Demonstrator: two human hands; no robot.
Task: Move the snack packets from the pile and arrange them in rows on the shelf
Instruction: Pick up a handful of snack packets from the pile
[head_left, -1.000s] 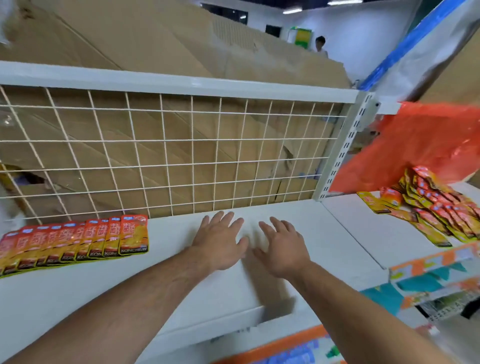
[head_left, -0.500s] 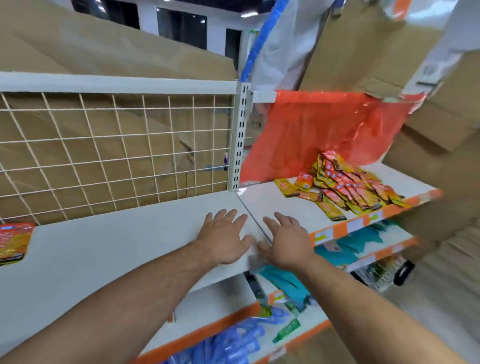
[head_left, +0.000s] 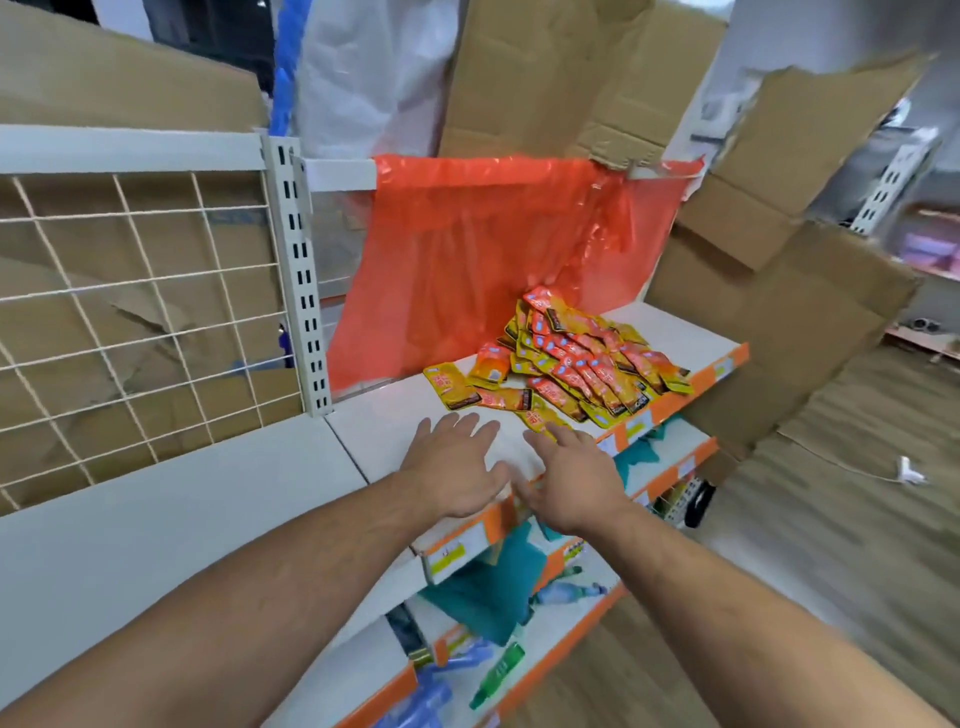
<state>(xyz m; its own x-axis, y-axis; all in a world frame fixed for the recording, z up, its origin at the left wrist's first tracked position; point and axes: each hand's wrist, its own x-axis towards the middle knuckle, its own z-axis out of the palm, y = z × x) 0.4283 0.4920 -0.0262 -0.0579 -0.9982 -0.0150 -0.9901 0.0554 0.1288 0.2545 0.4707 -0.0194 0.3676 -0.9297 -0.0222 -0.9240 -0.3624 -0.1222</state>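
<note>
A pile of orange and yellow snack packets (head_left: 587, 358) lies on the right-hand white shelf (head_left: 379, 431), in front of a red plastic sheet. A few loose packets (head_left: 452, 387) lie at the pile's near left edge. My left hand (head_left: 454, 467) hovers flat over the shelf's front part, fingers spread, holding nothing, just short of the loose packets. My right hand (head_left: 571, 478) is beside it, fingers spread, its fingertips reaching the nearest packet (head_left: 540, 421). The row of arranged packets on the left shelf is out of view.
The left shelf (head_left: 156, 519) has a white wire grid back (head_left: 135, 322) and a slotted upright post (head_left: 298, 270). A red plastic sheet (head_left: 467, 249) hangs behind the pile. Cardboard (head_left: 753, 291) stands to the right. Lower shelves hold teal packs (head_left: 488, 587) and bottles (head_left: 498, 675).
The view has swung right, from the left shelf with its arranged row to the right shelf. Both empty hands have moved right with it and now sit just before the pile.
</note>
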